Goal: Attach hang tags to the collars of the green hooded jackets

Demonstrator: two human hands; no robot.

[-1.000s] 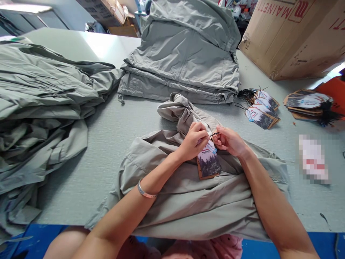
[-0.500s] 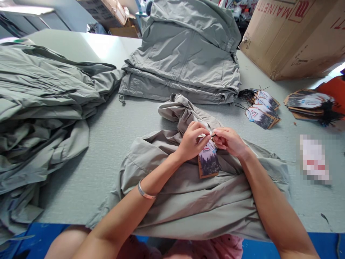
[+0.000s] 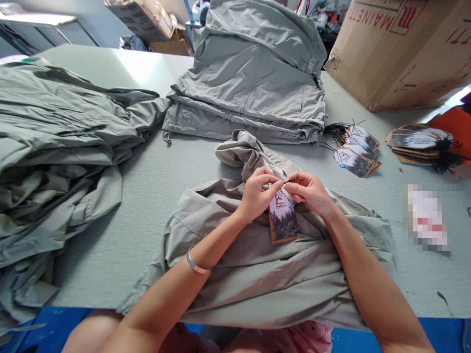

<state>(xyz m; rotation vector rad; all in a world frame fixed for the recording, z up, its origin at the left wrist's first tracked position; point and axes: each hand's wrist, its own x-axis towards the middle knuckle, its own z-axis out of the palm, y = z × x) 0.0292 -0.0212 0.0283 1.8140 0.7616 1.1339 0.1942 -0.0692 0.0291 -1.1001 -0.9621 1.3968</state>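
Note:
A crumpled grey-green jacket point(image 3: 257, 274) lies on the table in front of me. My left hand point(image 3: 257, 196) is closed, pinching a small metal part of the jacket, seemingly the zipper pull. My right hand point(image 3: 311, 192) is closed in a pinch on the thin black string of a hang tag point(image 3: 282, 218). The tag is printed with a forest picture and hangs just below both hands, resting on the jacket. The two hands nearly touch at their fingertips.
A folded stack of grey jackets point(image 3: 253, 83) sits behind. A loose heap of jackets point(image 3: 55, 157) fills the left. Spare hang tags point(image 3: 355, 149) and another tag pile point(image 3: 419, 142) lie at right, near a cardboard box point(image 3: 397, 49). The grey table point(image 3: 147, 196) ends at a blue front edge.
My hands have shifted slightly left and up on the jacket, still pinched together over the tag string. The tag has moved with them.

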